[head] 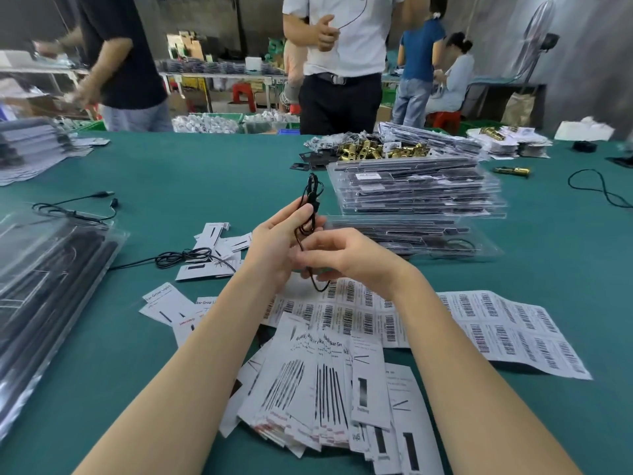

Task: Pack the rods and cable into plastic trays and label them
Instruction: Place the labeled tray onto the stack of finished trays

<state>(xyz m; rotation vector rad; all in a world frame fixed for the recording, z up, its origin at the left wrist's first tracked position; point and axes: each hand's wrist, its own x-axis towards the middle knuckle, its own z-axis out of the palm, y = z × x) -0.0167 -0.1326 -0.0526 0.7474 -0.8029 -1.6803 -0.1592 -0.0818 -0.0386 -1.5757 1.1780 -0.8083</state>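
Note:
Above the middle of the green table, my left hand [277, 245] and my right hand [346, 258] both grip a thin black cable [310, 200]. Its looped end sticks up past my left fingers and a short tail hangs below my right hand. Sheets of barcode labels [507, 323] lie under and right of my hands. A pile of printed insert cards [329, 382] sits nearer to me. A stack of clear plastic trays holding black rods [418, 190] stands right of centre. Clear bags of black rods [51, 269] lie at the left edge.
Other loose black cables lie at left [191, 257] and far right [596, 186]. Brass cylinder parts [380, 150] are heaped behind the tray stack. Several people stand or sit beyond the table's far edge; one in a white shirt [342, 63] is directly opposite.

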